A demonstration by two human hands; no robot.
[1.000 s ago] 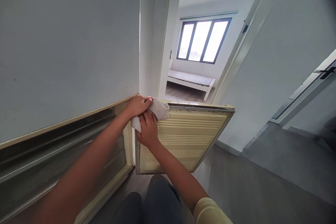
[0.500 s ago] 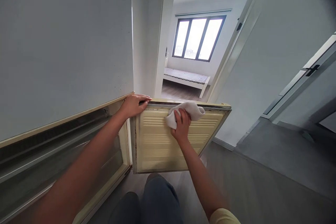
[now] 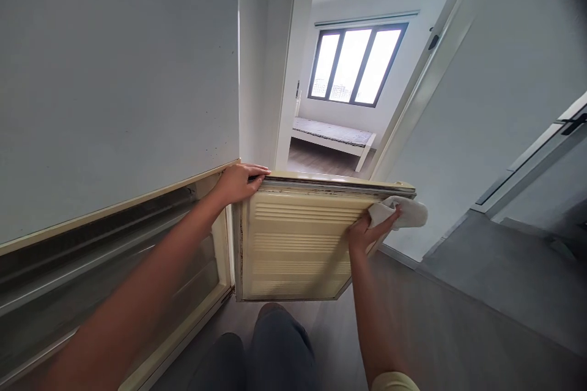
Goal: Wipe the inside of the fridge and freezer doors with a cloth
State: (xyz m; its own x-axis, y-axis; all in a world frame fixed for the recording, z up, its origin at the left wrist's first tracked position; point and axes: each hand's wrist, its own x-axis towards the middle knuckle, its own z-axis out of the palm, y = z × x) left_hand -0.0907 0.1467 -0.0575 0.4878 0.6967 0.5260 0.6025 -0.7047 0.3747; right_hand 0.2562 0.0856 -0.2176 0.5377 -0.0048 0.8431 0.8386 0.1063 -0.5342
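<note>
A cream refrigerator door (image 3: pixel 293 238) stands swung out, its ribbed inner panel facing me and brown stains along its seal. At the hinge-side top corner, my left hand (image 3: pixel 241 183) grips the door's upper edge, fingers over the top and thumb on the inner side. My right hand (image 3: pixel 367 232) is closed on a white cloth (image 3: pixel 401 211), pressed to the door's outer upper corner, with part of the cloth hanging past the edge. On the left, the refrigerator compartment (image 3: pixel 137 256) is exposed, partly hidden behind my left forearm.
A large pale panel (image 3: pixel 119 73) rises above the compartment. Beyond the door, a doorway (image 3: pixel 293 61) leads to a room with a bed frame (image 3: pixel 334 132) and a window (image 3: pixel 358 64). My knees (image 3: pixel 279 342) are below the door, over a grey floor (image 3: pixel 422 330).
My right hand has moved right with the cloth, from the door panel's upper middle to its outer corner. My left hand keeps its place on the top edge. The view has shifted slightly.
</note>
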